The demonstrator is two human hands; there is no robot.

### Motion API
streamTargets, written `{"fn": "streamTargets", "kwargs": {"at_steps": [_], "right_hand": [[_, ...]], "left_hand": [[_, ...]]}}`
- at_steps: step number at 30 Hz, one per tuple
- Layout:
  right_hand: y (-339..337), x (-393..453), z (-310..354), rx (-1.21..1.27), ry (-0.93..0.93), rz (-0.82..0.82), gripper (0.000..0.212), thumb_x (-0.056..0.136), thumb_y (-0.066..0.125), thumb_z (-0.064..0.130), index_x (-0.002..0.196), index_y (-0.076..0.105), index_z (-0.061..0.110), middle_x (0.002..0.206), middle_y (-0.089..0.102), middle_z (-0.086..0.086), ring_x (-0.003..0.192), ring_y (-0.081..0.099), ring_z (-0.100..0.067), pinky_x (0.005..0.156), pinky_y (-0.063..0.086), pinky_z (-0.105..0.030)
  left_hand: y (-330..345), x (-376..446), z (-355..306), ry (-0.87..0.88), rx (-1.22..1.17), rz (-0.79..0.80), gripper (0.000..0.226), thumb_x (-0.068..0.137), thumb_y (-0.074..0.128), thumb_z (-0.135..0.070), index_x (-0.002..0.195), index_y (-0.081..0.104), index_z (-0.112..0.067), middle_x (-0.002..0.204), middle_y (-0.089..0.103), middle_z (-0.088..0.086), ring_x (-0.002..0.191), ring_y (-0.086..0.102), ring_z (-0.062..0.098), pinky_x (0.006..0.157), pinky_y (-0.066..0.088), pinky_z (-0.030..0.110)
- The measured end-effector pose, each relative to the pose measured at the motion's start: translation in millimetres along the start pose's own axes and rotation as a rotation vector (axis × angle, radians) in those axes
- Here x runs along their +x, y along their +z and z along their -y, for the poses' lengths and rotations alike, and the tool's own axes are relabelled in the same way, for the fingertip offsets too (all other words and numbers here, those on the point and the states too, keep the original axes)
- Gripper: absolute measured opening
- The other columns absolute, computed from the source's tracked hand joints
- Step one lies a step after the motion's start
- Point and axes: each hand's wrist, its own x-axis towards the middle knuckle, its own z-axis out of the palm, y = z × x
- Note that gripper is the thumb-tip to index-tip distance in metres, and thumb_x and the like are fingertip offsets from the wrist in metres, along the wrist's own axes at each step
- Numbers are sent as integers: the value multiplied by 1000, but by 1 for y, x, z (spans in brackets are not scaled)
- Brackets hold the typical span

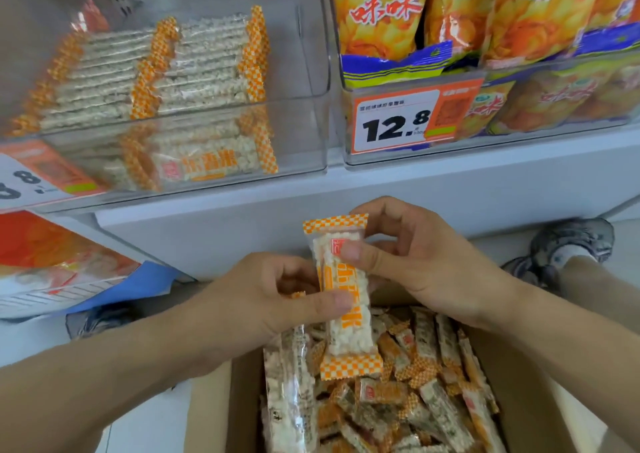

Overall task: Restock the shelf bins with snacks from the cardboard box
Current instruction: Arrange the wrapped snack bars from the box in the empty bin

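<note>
Both hands hold a stack of rice-cracker bars point(346, 328) in clear wrappers with orange-checkered ends, upright above the cardboard box point(211, 407). My left hand point(263, 300) grips the stack's left side, thumb across the front. My right hand point(415, 258) pinches its upper part, thumb on the front. The box below holds several more of the same bars point(415, 397). Above left, a clear shelf bin point(311, 134) contains rows of matching bars point(145, 72).
A second clear bin point(554, 130) at the upper right holds yellow chip bags point(384, 13) behind a 12.8 price tag point(394, 123). A white shelf ledge point(450, 189) runs below the bins. An orange package point(52, 258) sits at left. A shoe point(571, 245) shows at right.
</note>
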Motion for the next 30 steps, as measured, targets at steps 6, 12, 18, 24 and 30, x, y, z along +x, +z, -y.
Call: {"fn": "streamTargets", "kwargs": {"at_steps": [6,12,18,24,30], "right_hand": [[-3,3,-4,-86,172,34,79,68,88,46,133,47,28,117,71,0,100,73,-16,82,60,-38],[-6,-3,-2,-110,226,163,54,72,81,34,118,65,13,109,74,-8,99,74,-26,85,61,-50],[-5,-2,-6,-220,260,163,59,68,82,42,116,61,14,101,76,-6,92,74,-31,82,61,-53],[-5,-1,-18,-317,357,164,61,71,79,50,118,60,17,100,77,-1,92,74,-26,81,61,-44],[-6,1,-21,-335,397,159,46,81,78,40,116,60,16,97,76,-1,63,67,-3,63,52,-19]], "left_hand": [[-1,6,-6,4,-91,-78,38,67,82,-45,98,79,-22,97,78,-2,97,72,17,91,53,33],[-1,4,-9,-70,-29,-30,32,77,82,-38,105,77,-23,101,77,-6,98,71,8,91,55,27],[-4,4,-5,-151,142,21,54,67,80,-63,109,74,-30,106,75,-9,102,68,6,104,50,38],[-18,5,0,-349,208,64,26,95,65,-31,107,70,-9,109,72,17,100,71,28,90,59,45],[-38,6,3,-479,302,73,21,99,57,-24,110,66,-9,92,75,10,76,75,33,68,63,34]]}}
